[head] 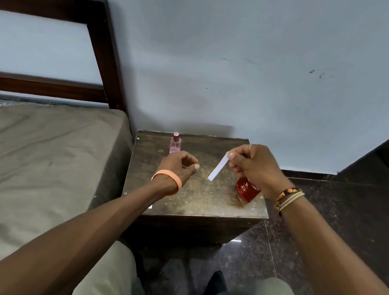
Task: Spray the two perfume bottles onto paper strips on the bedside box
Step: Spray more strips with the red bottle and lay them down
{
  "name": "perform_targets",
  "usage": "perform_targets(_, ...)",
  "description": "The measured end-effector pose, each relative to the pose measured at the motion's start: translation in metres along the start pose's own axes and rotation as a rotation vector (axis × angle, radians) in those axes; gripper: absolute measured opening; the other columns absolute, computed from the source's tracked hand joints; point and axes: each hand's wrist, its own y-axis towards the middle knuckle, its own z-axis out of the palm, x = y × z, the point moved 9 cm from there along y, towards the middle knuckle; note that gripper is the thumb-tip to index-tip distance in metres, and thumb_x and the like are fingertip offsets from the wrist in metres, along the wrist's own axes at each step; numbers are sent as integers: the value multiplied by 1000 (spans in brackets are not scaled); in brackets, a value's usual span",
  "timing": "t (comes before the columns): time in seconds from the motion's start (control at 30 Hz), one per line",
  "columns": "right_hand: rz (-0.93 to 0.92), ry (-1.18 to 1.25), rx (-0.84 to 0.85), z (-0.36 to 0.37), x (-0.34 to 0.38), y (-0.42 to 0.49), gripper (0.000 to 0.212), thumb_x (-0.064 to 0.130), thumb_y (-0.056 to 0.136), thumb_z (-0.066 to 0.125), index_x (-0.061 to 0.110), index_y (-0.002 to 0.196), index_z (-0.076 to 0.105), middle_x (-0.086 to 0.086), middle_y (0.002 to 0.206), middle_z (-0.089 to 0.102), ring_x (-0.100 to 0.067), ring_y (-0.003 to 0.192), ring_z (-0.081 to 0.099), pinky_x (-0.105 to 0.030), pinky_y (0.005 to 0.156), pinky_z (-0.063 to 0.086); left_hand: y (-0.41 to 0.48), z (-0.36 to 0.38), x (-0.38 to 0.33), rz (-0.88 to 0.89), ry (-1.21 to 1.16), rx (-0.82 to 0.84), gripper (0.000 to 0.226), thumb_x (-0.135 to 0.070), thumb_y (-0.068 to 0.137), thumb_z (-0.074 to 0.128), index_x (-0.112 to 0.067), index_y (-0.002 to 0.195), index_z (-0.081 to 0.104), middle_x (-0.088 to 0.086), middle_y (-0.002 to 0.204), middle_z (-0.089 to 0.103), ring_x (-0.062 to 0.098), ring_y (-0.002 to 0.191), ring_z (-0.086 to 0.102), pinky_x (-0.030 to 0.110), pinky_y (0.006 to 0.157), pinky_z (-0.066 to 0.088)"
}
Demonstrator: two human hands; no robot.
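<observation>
Above the bedside box (195, 196), paper strip (217, 167) aslant, free end down-left

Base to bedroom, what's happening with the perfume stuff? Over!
Left hand empty, hovering near pink bottle. Right hand pinching paper strip above box. Red bottle under it, partly hidden. Nothing in the way.

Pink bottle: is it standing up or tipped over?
Upright. The pink bottle stands vertical at the back of the box, cap on top.
</observation>
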Motion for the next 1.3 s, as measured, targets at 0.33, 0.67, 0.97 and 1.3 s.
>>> perform_targets(0.33,-45,-317,-12,-30,-50,130,16,22,94,62,13,86,73,-1,77,68,-15,70,60,-35,70,52,82,60,-3,-16,-16,33,4,-23,83,70,-22,85,67,-5,85,70,12,81,65,30,79,55)
perform_targets(0.67,-89,-579,229,2,-112,213,13,29,93,65,30,80,67,10,85,66,-1,75,56,-17,60,36,144,120,32,-51,70,79,7,-24,83,69,-22,90,68,-7,88,68,10,80,61,22,73,46)
perform_targets(0.97,-114,-706,342,32,-140,235,15,24,95,64,13,98,73,-5,101,71,-22,97,62,-36,87,49,164,159,47,-24,135,154,13,-20,77,75,-21,88,69,-5,88,72,13,80,65,28,76,52)
perform_targets(1.3,-164,-623,240,31,-148,234,14,21,91,68,12,95,78,-3,96,74,-18,90,64,-36,82,51,164,175,42,-3,210,196,28,-23,74,79,-21,102,74,4,96,74,23,83,68,38,76,56)
